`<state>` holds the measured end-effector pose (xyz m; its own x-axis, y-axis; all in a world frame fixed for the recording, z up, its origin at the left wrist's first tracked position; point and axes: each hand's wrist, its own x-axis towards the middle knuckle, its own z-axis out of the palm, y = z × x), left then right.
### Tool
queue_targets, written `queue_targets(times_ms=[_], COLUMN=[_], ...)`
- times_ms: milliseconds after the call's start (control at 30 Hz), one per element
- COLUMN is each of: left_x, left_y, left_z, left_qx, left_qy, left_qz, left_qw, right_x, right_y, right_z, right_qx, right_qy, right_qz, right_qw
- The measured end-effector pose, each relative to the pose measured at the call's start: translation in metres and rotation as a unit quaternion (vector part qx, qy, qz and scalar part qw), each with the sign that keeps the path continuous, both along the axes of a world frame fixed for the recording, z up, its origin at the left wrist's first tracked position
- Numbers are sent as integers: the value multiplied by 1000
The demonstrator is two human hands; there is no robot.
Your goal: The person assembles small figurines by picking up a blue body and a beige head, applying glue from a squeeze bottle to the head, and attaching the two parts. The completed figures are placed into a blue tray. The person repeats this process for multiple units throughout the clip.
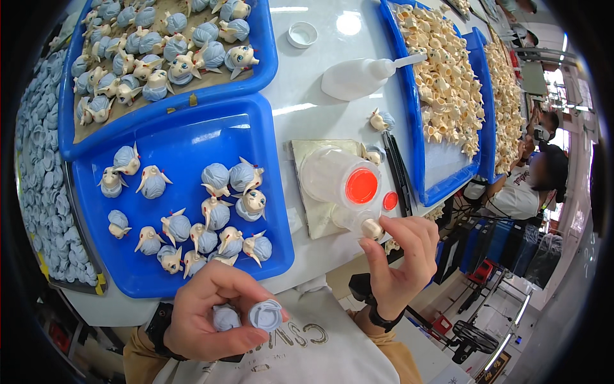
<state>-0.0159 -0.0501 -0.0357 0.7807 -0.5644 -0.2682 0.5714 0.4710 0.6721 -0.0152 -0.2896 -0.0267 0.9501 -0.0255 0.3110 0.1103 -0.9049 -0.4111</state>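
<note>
Low in front of me, my left hand (198,310) is closed round grey-blue plastic doll-hair pieces. One hollow hair piece (265,315) sits between thumb and fingertip, its open side showing; another hair piece (226,317) rests in the curled fingers. My right hand (409,256) pinches a small cream doll face piece (373,229) between thumb and index finger, beside a small clear cup (359,219). Just beyond stands a clear plastic jar (326,173) with a round red patch, on a pale square board (304,150). Finished-looking doll heads (217,212) lie in a blue tray (185,134) on the left.
Another blue tray (265,70) of doll heads stands far left, beside a heap of grey-blue hair pieces (45,173). A white squeeze bottle (352,80), a small white dish (302,34) and black tweezers (396,163) lie ahead. Blue trays (419,147) hold cream pieces; a person (521,192) sits right.
</note>
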Motion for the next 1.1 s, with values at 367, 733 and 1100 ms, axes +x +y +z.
queue_targets(times_ms=[367,733,1100], left_x=[4,-12,-5], left_y=[-3,-17,-9], left_z=[1,-4,3], left_qx=[68,73,153], left_qy=[-11,-75,-118], left_qz=[-25,54,-46], left_qw=[997,993,980], right_x=[-17,-15,-10], right_y=[3,38,35], right_z=[-16,12,13], right_qx=[142,196,205], right_qy=[-109,-19,51], right_qz=[15,212,225], right_qw=[984,957,951])
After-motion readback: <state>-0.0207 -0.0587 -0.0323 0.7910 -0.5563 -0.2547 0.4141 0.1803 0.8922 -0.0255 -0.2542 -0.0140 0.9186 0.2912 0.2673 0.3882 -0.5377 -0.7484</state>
